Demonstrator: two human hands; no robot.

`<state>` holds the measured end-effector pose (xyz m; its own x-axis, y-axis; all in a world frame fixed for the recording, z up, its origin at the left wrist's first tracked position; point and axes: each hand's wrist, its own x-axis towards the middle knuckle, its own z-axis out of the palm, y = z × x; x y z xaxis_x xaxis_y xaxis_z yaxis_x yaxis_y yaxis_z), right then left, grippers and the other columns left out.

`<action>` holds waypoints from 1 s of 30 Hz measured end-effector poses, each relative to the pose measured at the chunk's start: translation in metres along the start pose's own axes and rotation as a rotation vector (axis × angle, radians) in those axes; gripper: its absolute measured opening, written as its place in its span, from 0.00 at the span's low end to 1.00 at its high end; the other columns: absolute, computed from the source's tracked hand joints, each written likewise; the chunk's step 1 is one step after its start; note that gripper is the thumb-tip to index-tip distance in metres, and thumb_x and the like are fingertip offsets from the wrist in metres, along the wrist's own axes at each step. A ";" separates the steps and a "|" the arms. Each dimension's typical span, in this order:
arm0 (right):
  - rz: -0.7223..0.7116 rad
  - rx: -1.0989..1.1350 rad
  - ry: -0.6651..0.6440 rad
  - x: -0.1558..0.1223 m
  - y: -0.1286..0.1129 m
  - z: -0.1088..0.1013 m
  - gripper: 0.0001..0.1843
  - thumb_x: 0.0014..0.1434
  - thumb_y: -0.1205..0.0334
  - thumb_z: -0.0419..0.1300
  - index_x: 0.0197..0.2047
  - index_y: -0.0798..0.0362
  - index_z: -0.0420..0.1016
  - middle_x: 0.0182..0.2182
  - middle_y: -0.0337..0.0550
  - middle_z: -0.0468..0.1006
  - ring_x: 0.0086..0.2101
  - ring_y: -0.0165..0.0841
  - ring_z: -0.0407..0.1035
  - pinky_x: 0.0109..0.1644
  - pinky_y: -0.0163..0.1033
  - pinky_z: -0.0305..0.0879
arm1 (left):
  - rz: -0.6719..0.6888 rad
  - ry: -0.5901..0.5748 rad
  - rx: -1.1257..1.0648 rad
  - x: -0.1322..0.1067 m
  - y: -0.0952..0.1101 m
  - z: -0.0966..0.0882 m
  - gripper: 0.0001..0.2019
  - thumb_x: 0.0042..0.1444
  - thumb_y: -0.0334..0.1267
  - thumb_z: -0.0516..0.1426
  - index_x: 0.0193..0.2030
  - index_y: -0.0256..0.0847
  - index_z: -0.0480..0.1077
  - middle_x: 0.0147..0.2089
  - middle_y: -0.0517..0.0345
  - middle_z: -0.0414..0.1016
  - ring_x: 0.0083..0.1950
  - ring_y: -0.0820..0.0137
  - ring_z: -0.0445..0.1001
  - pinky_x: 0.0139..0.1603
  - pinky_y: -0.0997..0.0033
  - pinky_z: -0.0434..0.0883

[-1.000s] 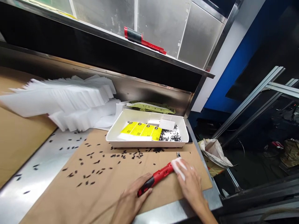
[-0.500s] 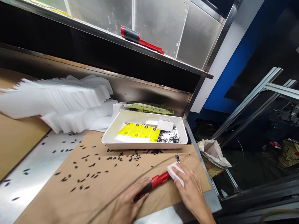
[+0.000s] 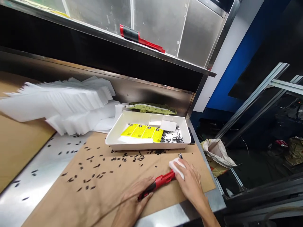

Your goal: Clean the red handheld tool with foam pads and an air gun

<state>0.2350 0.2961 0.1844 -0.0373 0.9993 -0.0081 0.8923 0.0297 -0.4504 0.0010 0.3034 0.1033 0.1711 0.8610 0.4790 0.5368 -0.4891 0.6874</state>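
Head view, with the white tray [image 3: 113,138] taken as landmark. In front of the tray and a little to its right, a red tool [image 3: 157,183] lying on the brown cardboard sheet [image 3: 113,195]. Left hand [image 3: 132,201] closed around the dark handle end of the tool, pressing it down onto the cardboard. Right hand [image 3: 189,184] closed on a white pad [image 3: 176,167], holding it against the front end of the tool, where a small metal tip [image 3: 180,155] sticks out toward the tray.

Possible trouble, as a judgement: the metal tip very near to the fingertips of the right hand, so a slip of the pad could bring skin against it. Also many small black pieces [image 3: 94,170] scattered in front of the tray and to its left; a sweep of the left forearm could push them off the desk [image 3: 38,176].

Edges and room: right edge of the desk just beside the right hand, and an open drop beyond it toward a crumpled paper bag [image 3: 216,151] lower down. Near edge of the desk close under both wrists. Free cardboard to the left of the tool. Behind the tray a steel back wall; left of the tray a pile of white foam sheets [image 3: 66,101]; above it a shelf with a second red tool [image 3: 139,38].
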 end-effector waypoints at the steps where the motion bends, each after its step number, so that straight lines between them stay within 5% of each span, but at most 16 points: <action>1: -0.008 0.006 0.005 -0.002 0.000 0.001 0.23 0.68 0.59 0.50 0.64 0.35 0.70 0.66 0.36 0.67 0.62 0.44 0.64 0.67 0.55 0.59 | 0.009 0.000 -0.005 0.000 -0.001 0.000 0.14 0.59 0.45 0.60 0.51 0.52 0.79 0.51 0.60 0.83 0.52 0.64 0.81 0.57 0.68 0.74; 10: 0.034 -0.042 0.046 0.021 0.001 -0.014 0.23 0.67 0.60 0.50 0.63 0.38 0.70 0.66 0.41 0.66 0.58 0.47 0.67 0.58 0.55 0.67 | -0.184 -0.094 0.000 0.007 0.009 -0.010 0.17 0.57 0.49 0.59 0.49 0.48 0.80 0.53 0.56 0.82 0.55 0.59 0.80 0.58 0.63 0.75; 13: 0.083 0.044 0.135 0.014 0.012 -0.020 0.27 0.68 0.59 0.47 0.68 0.38 0.63 0.64 0.46 0.64 0.57 0.44 0.69 0.56 0.50 0.70 | -0.243 -0.106 0.012 0.017 0.012 -0.017 0.22 0.57 0.52 0.56 0.54 0.45 0.78 0.52 0.52 0.82 0.54 0.58 0.80 0.55 0.61 0.77; 16: 0.128 0.102 0.130 -0.004 0.017 -0.008 0.31 0.67 0.62 0.47 0.72 0.41 0.54 0.64 0.50 0.59 0.58 0.43 0.68 0.58 0.49 0.69 | -0.358 -0.150 -0.024 0.030 0.012 -0.021 0.32 0.56 0.55 0.55 0.62 0.37 0.71 0.52 0.47 0.82 0.54 0.54 0.80 0.57 0.55 0.76; 19: 0.076 0.119 0.065 -0.014 0.010 0.009 0.33 0.66 0.65 0.48 0.73 0.38 0.52 0.65 0.50 0.57 0.61 0.43 0.65 0.63 0.49 0.66 | -0.436 -0.178 -0.041 0.038 0.013 -0.022 0.33 0.53 0.60 0.54 0.56 0.37 0.76 0.54 0.47 0.81 0.57 0.50 0.78 0.60 0.49 0.73; 30: 0.044 -0.023 0.081 0.008 -0.012 0.019 0.28 0.68 0.64 0.48 0.68 0.34 0.63 0.64 0.50 0.60 0.58 0.46 0.69 0.55 0.49 0.72 | -0.400 -0.188 -0.105 0.036 0.011 -0.023 0.26 0.52 0.59 0.57 0.47 0.42 0.81 0.49 0.52 0.84 0.51 0.50 0.81 0.56 0.57 0.77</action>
<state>0.2156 0.3035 0.1725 0.0376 0.9982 0.0458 0.9023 -0.0143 -0.4309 -0.0056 0.3260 0.1411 0.1192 0.9908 0.0635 0.5060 -0.1156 0.8547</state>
